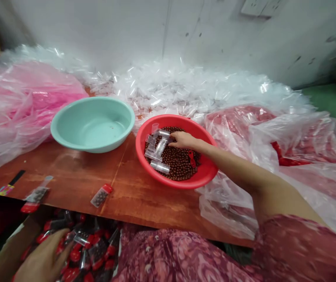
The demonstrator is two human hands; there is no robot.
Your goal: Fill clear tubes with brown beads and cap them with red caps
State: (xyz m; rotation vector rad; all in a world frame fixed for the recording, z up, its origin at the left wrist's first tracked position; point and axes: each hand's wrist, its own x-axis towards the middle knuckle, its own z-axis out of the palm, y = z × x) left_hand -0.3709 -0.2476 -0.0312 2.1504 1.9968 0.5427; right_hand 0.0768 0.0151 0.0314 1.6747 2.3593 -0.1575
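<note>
My right hand (182, 140) is inside a red basin (206, 172), its fingers closed around the end of a clear plastic tube. Other clear tubes (160, 167) lie beside it on a layer of dark brown beads (179, 164). A small red plastic piece (192, 159) rests on the beads. At the lower left, my left hand (46, 254) hangs over a cardboard box (18, 243), thumb and fingers apart, slightly blurred. Under it are many bead-filled tubes with red caps (75, 252).
A mint-green basin (93, 121) stands left of the red one. Filled red-capped tubes (102, 195) lie near the table edge (144, 203). Clear tubes (168, 84) are heaped along the wall. Plastic bags with pink (35, 94) and red contents (244, 121) flank the basins.
</note>
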